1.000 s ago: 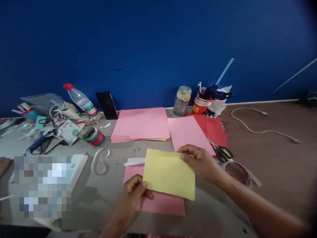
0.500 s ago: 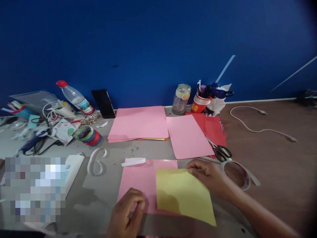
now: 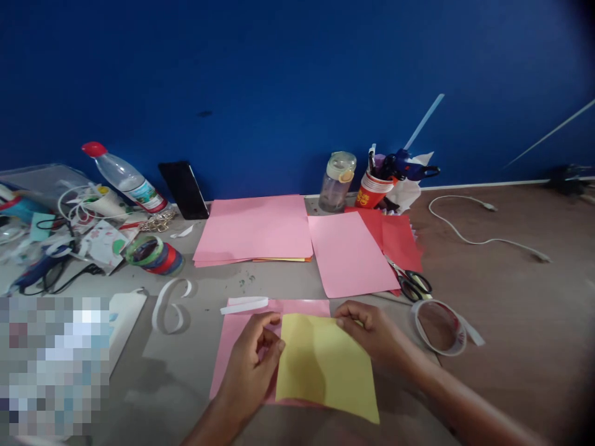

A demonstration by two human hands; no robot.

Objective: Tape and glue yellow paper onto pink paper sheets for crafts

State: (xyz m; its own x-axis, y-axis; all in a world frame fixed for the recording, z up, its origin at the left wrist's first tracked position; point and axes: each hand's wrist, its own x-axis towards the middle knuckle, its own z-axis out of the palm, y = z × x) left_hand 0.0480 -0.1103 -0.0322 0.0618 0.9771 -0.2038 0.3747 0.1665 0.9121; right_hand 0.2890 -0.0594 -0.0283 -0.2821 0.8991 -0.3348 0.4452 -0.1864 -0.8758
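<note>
Between thumb and fingers, my right hand (image 3: 365, 325) pinches the top edge of a yellow sheet of paper (image 3: 325, 365). That sheet overlaps a pink sheet (image 3: 246, 328) lying on the desk, and its lower right corner reaches past it. At the yellow sheet's left edge is my left hand (image 3: 253, 356), its fingers curved and thumb apart from the index finger; whether the tips touch the paper is hard to tell. A folded white paper strip (image 3: 245, 305) lies across the pink sheet's upper left corner.
Pink sheets (image 3: 255, 229) are stacked behind, beside another pink sheet (image 3: 348, 254). Scissors (image 3: 413, 285) and a tape roll (image 3: 439, 328) lie right. Left are a curled white strip (image 3: 160, 306), stacked tape rolls (image 3: 155, 255), a bottle (image 3: 125, 176) and a phone (image 3: 183, 191).
My left hand has moved up and right to the yellow sheet's left edge, its thumb and index finger parting. My right hand and the yellow sheet have shifted slightly left. The view has shifted slightly.
</note>
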